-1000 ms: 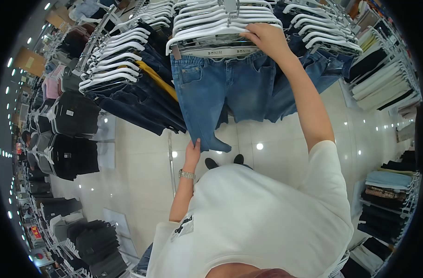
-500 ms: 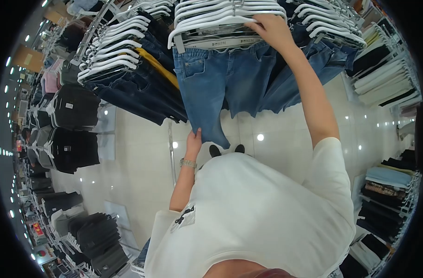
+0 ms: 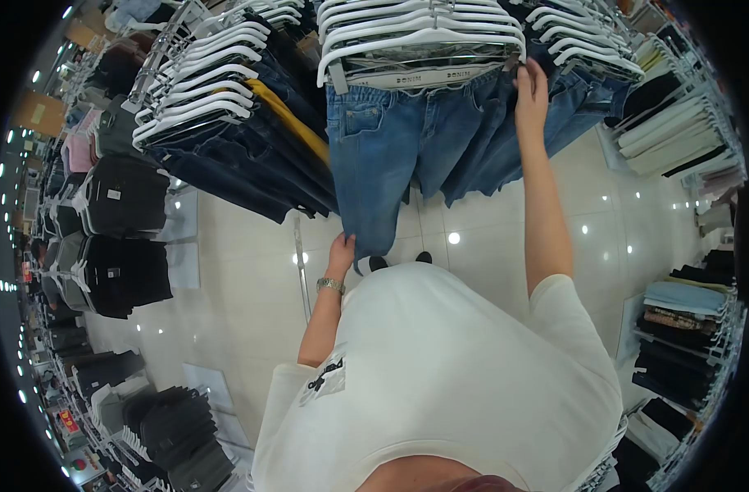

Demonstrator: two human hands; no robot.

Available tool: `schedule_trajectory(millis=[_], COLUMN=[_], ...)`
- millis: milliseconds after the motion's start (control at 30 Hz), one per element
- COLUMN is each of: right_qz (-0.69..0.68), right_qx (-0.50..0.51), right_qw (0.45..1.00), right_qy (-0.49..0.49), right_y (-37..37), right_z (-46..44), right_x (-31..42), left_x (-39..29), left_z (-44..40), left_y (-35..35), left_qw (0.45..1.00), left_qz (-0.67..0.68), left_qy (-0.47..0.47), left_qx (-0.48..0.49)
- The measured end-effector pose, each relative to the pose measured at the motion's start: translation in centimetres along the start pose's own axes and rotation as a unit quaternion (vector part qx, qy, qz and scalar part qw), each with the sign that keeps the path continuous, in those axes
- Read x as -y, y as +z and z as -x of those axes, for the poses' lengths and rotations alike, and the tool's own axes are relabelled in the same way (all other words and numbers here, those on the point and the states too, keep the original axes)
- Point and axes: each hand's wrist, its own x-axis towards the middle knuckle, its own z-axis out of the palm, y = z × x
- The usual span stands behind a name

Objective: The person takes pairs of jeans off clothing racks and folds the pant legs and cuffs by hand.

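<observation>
Pinching the low end of one leg, the left hand holds a pair of faded blue denim jeans out toward the person's white cloth shirt. A shiny silver metal watch is just below that hand. The right hand is up by the top corner of the jeans, near the end of a white plastic hanger. Its fingers are a bit bent, but I cannot tell if they pinch anything. The jeans hang between the two hands. One leg is pulled out, and the top is up at the hanger, not taken down. Dark blue jeans hang up and left of the left hand.
</observation>
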Motion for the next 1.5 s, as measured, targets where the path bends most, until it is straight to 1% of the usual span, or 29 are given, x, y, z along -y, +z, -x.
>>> schedule_trajectory(millis=[67,167,200,300,367,433,467,567,600,667,700,767,800,900,933,967,1033,1067,1133,1167,1267,1333,1433,1467,1500], right_qz=[-0.042,0.011,-0.023,-0.005,0.001,0.019,0.031,0.085,0.086,0.108,0.12,0.154,0.171,0.198,0.191,0.178,0.152,0.187,0.163,0.152,0.231,0.269,0.293,0.295,0.288], right_qx=[-0.021,0.017,0.03,0.12,0.181,0.223,0.201,0.2,0.188,0.136,0.111,0.097,0.091,0.122,0.124,0.145,0.188,0.208,0.158,0.133,0.142,0.137,0.116,0.106,0.121], right_qw=[0.998,0.987,0.971,0.936,0.922,0.901,0.896,0.896,0.907,0.914,0.915,0.905,0.899,0.913,0.914,0.905,0.881,0.841,0.866,0.877,0.831,0.818,0.815,0.816,0.818], right_qy=[0.036,0.162,0.238,0.33,0.342,0.373,0.396,0.387,0.367,0.368,0.368,0.385,0.392,0.336,0.336,0.359,0.406,0.463,0.445,0.436,0.485,0.489,0.487,0.486,0.483], right_y=[-0.3,-1.0,-1.1,-1.4,-1.8,-2.0,-1.6,-1.8,-1.8,-1.3,-1.4,-2.0,-2.3,-3.7,-3.6,-3.7,-4.0,-4.5,-5.0,-5.5,-6.9,-7.6,-7.7,-7.6,-7.2], right_z=[1.9,4.5,5.1,6.0,6.7,7.5,8.3,9.4,9.8,10.6,11.2,12.8,13.6,18.0,19.4,20.4,22.6,23.4,26.4,28.0,30.8,32.4,34.4,34.9,35.0], right_x=[-3.8,-6.5,-6.8,-8.0,-11.0,-11.6,-11.4,-15.2,-15.8,-12.7,-11.6,-11.6,-11.8,-15.5,-14.0,-13.5,-13.2,-13.1,-14.5,-15.2,-15.2,-14.4,-13.5,-13.4,-12.6], left_x=[1.7,2.5,2.8,2.6,1.2,2.8,3.8,3.7,3.9,4.5,4.4,4.2,6.5,7.5,8.8,10.1,10.7,10.9,10.9,11.5,12.9,13.2,12.6,12.3,12.1], left_z=[-0.5,-0.5,-0.6,-1.2,-1.1,-2.0,-2.5,-2.5,-2.7,-3.2,-3.1,-3.0,-3.6,-3.0,-3.2,-3.1,-2.5,-2.2,-1.7,-1.6,-1.7,-2.1,-2.8,-3.2,-3.5], left_y=[-0.2,-0.6,-0.7,-1.1,-1.8,-1.7,-1.5,-1.7,-1.9,-1.9,-2.0,-2.1,-2.0,-2.4,-2.3,-2.1,-2.1,-2.0,-1.5,-1.2,0.0,0.7,2.2,2.7,3.1], left_qw=[0.999,0.999,0.999,0.999,0.999,0.999,0.998,0.999,0.998,0.998,0.997,0.994,0.993,0.997,0.998,0.998,0.997,0.996,0.991,0.989,0.984,0.982,0.981,0.982,0.982], left_qz=[-0.045,-0.034,-0.034,-0.033,-0.032,-0.043,-0.048,-0.021,-0.033,-0.057,-0.055,-0.046,-0.069,-0.031,-0.022,-0.021,-0.02,-0.006,0.025,0.043,0.083,0.085,0.098,0.093,0.086], left_qy=[-0.001,0.009,0.011,0.015,0.012,0.029,0.038,0.044,0.043,0.038,0.05,0.076,0.058,-0.019,-0.032,-0.044,-0.069,-0.081,-0.104,-0.101,-0.09,-0.075,-0.072,-0.053,-0.034], left_qx=[0.008,0.006,0.007,0.007,0.009,0.005,0.003,0.015,0.014,0.015,-0.012,-0.065,-0.075,-0.074,-0.055,-0.032,0.011,0.034,0.081,0.095,0.132,0.15,0.154,0.159,0.164])
